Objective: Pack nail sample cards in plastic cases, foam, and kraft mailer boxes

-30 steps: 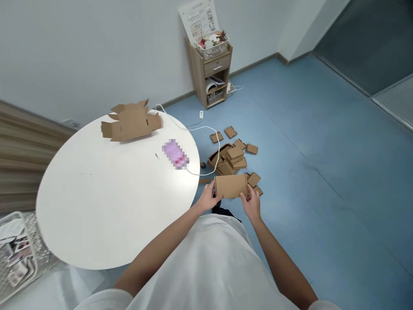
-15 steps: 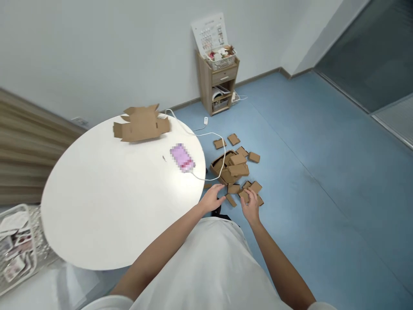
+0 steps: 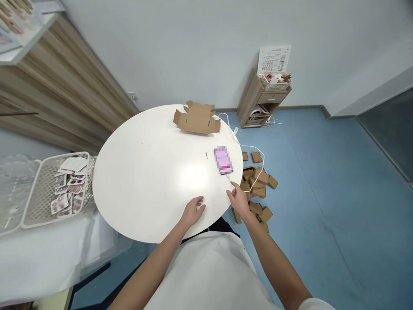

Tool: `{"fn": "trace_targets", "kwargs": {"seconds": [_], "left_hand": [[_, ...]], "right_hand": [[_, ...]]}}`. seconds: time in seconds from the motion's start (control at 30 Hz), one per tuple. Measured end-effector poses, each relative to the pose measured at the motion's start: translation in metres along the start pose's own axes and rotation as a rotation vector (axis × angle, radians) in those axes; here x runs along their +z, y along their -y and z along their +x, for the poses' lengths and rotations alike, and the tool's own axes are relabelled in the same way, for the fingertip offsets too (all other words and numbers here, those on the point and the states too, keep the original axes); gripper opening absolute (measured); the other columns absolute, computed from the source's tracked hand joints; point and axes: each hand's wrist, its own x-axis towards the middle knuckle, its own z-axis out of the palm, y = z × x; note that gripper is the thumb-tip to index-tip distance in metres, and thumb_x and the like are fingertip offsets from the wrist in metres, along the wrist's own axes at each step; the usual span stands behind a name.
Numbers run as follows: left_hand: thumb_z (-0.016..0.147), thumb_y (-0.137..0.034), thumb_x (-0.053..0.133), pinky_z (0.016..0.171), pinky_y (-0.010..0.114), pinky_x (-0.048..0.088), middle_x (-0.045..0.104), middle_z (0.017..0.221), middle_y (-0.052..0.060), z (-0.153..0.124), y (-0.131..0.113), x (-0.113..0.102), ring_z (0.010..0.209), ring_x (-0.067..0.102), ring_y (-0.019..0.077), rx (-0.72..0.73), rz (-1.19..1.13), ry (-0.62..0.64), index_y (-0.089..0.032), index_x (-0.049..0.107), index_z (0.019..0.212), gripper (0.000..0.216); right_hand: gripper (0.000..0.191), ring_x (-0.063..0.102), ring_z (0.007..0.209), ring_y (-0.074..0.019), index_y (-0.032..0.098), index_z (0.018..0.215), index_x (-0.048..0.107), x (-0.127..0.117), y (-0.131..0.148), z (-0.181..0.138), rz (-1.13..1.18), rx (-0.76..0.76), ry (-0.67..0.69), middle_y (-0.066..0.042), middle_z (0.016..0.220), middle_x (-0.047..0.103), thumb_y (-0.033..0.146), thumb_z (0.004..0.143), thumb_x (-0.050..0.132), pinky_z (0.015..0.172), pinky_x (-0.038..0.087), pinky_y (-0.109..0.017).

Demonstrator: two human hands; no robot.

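Observation:
Over the near edge of the white oval table (image 3: 138, 193) my left hand (image 3: 192, 212) hangs with its fingers curved and apart, holding nothing. My right hand (image 3: 238, 199) is at the table's right edge, index finger stretched forward close to the white cable (image 3: 229, 177); nothing shows in it. The cable runs into the lower end of a phone (image 3: 223, 160) whose screen is blurred out in purple and pink. At the far side of the table lies an unfolded brown cardboard box (image 3: 197, 118), its flaps raised. A small dark object (image 3: 206, 155) rests left of the phone.
Several small cardboard boxes (image 3: 258, 181) lie heaped on the blue floor right of the table. A wooden cabinet (image 3: 251, 103) with a basket (image 3: 277, 84) on top stands by the wall. At left, a white plastic basket (image 3: 35, 189) holds printed cards.
The view has swung left toward the table. My hands have moved from above the floor boxes to the table, the right one coming near the phone's cable.

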Motion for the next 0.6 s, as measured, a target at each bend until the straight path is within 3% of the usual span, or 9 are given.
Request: {"fn": "trace_targets", "kwargs": {"seconds": [0.2,0.43,0.6], "left_hand": [[0.077,-0.032,0.046,0.071,0.029,0.047,0.058,0.104,0.007,-0.002,0.021,0.0,0.088,0.057,0.0167,-0.069,0.007,-0.024,-0.017,0.049,0.111,0.037],[0.077,-0.032,0.044,0.068,0.03,0.048,0.059,0.101,0.007,0.011,0.016,-0.004,0.083,0.057,0.016,-0.106,0.029,-0.083,-0.017,0.05,0.11,0.036],[0.077,-0.034,0.045,0.064,0.029,0.048,0.06,0.1,0.006,0.022,0.003,-0.015,0.082,0.058,0.0166,-0.138,0.025,-0.132,-0.019,0.051,0.108,0.035]], "right_hand": [[0.057,0.055,0.074,-0.0177,0.019,0.132,0.022,0.01,0.035,0.051,-0.271,0.089,0.24,-0.001,0.071,0.059,0.04,0.083,0.04,0.062,0.035,-0.025],[0.06,0.057,0.085,-0.024,0.021,0.134,0.016,0.023,0.042,0.103,-0.481,0.077,0.292,-0.008,0.086,0.062,0.048,0.083,0.035,0.071,0.036,-0.033],[0.054,0.058,0.082,-0.0243,0.02,0.131,0.023,0.023,0.04,0.113,-0.512,0.065,0.298,-0.008,0.083,0.063,0.047,0.084,0.032,0.069,0.036,-0.033]]}}
